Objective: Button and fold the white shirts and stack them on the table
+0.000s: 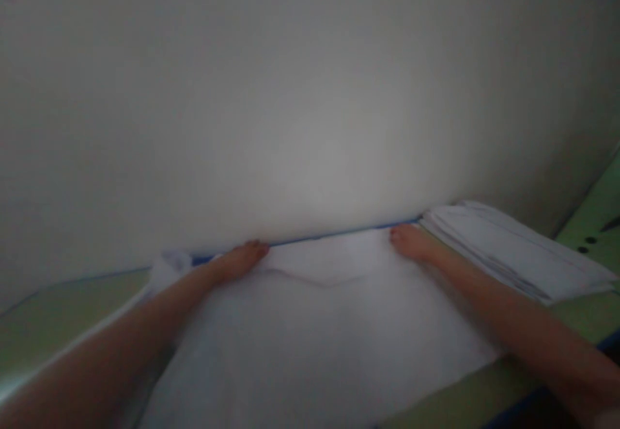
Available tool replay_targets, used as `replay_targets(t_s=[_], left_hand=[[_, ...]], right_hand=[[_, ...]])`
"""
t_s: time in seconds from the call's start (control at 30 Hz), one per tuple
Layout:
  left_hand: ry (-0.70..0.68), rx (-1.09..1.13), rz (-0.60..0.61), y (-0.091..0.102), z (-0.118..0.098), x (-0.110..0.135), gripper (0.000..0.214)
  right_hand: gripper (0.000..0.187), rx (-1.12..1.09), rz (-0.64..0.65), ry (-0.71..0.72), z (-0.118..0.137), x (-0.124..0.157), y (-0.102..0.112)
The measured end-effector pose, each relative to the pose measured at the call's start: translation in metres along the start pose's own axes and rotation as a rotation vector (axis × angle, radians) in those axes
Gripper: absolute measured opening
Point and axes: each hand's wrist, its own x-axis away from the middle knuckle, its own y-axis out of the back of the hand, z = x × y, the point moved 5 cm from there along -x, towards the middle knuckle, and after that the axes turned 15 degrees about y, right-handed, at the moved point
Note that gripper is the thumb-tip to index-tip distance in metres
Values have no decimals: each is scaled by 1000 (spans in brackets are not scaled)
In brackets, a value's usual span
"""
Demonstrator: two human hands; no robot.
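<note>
A large white sheet, which looks like cloth (310, 345), is spread over the green tabletop, with a crease running across its far part. My left hand (245, 259) is at the sheet's far left, fingers closed on its edge near the wall. At the far right corner, my right hand (407, 241) has its fingers bent over the sheet's edge. Both arms reach forward across the table. Blur hides the finger detail, and the sheet's near end runs out of view at the bottom.
A stack of folded white sheets (513, 248) lies to the right. Bunched white material (167, 267) sits beside my left forearm. The green table (455, 400) has blue edging and meets a plain pale wall (310, 93). A green panel with dark spots (593, 222) stands at far right.
</note>
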Motion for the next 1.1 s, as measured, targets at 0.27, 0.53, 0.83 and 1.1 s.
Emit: replay_targets(t_s=[0.27,0.53,0.83,1.1], left_hand=[[180,54,-134,-38,6,-9,79],[222,47,-153,-38,30,7,88],[266,120,-119,-15,46,26,76],[380,335,-166,10,122,33,43]], right_hand=[[64,-96,-102,383,177,-118,-33],[85,-163,-25,266,115,-103,-74],[90,-13,56,19,-40,-42,-101],[84,6,-11,49,-44,-42,-109]])
